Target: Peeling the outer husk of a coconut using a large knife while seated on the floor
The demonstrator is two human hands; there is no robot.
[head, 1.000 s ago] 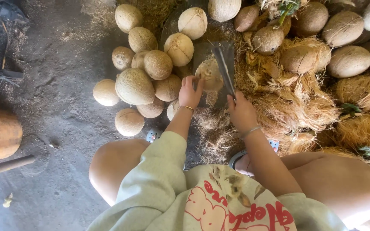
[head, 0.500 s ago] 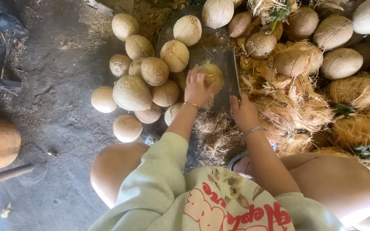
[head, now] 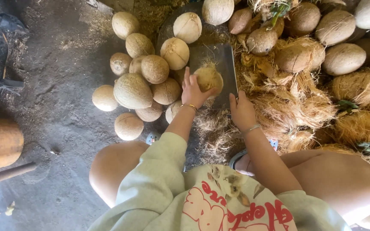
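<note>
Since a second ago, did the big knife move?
Yes. The right hand swung the knife flat, toward the husked coconut pile, under the coconut the left hand holds.

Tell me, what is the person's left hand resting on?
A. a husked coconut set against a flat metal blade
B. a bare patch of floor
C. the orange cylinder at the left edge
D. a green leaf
A: the left hand cups a fibrous husked coconut that sits against the flat metal blade, while the right hand grips the blade's lower end.

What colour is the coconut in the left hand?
Pale tan-brown coconut, fibrous tuft on top; head view.
</note>
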